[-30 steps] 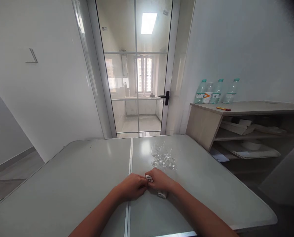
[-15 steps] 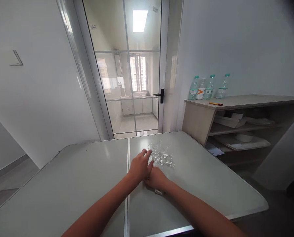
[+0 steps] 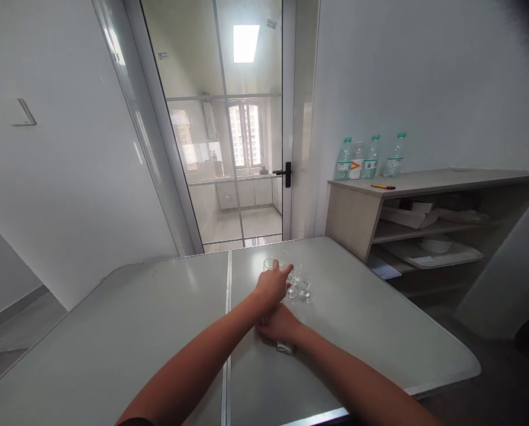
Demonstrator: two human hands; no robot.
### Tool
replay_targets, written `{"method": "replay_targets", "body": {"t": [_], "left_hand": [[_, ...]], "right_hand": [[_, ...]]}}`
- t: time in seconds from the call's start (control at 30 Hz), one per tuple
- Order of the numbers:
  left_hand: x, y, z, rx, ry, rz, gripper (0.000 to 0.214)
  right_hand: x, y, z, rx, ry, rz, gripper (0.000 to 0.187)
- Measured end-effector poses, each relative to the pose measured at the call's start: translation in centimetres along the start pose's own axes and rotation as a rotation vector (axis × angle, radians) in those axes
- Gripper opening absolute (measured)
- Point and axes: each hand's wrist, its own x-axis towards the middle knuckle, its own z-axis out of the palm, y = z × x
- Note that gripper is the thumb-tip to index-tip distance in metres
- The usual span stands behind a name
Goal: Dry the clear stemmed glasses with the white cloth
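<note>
Several clear stemmed glasses [image 3: 306, 294] stand close together on the grey table [image 3: 362, 319]. My left hand [image 3: 274, 285] reaches over the near left side of the cluster with fingers spread, partly hiding some of the glasses; no grip on one shows. Below it, my right hand [image 3: 281, 324] is low over the tabletop, its fingers curled. A small whitish folded piece, like a cloth [image 3: 285, 348], pokes out beneath the right hand. My left wrist and the hand itself hide most of what the right fingers enclose.
A metal seam [image 3: 228, 307] runs across the table. To the right, a wooden shelf unit [image 3: 355, 216] carries several plastic bottles [image 3: 370, 158] and an orange pen-like item [image 3: 383, 186]. Trays and boxes sit on its shelves. Beyond the table is a glass door [image 3: 247, 130].
My left hand has moved right and slightly forward over the glasses, crossing above the right hand. The right hand stays nearly in place. The view has shifted slightly.
</note>
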Motion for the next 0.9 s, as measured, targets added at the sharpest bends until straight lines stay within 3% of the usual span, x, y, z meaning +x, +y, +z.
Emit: {"method": "replay_targets", "body": {"t": [0.13, 0.27, 0.5, 0.67, 0.9], "left_hand": [[0.7, 0.2, 0.2, -0.017, 0.002, 0.000, 0.035], [0.5, -0.2, 0.3, -0.018, 0.028, -0.006, 0.032], [-1.2, -2.4, -0.2, -0.008, 0.078, -0.039, 0.029], [-3.3, -6.4, -1.6, -0.026, 0.150, -0.087, 0.029], [-6.8, -15.0, -3.1, 0.083, 0.201, -0.249, 0.030]], "right_hand": [[0.0, 0.3, 0.3, 0.008, 0.012, -0.020, 0.041], [0.2, 0.8, 0.8, 0.007, 0.004, -0.010, 0.035], [0.4, 1.3, 1.2, -0.031, -0.021, 0.020, 0.024], [0.4, 1.3, 1.0, -0.093, -0.061, 0.032, 0.014], [0.4, 1.4, 0.9, -0.077, -0.054, 0.002, 0.007]]}}
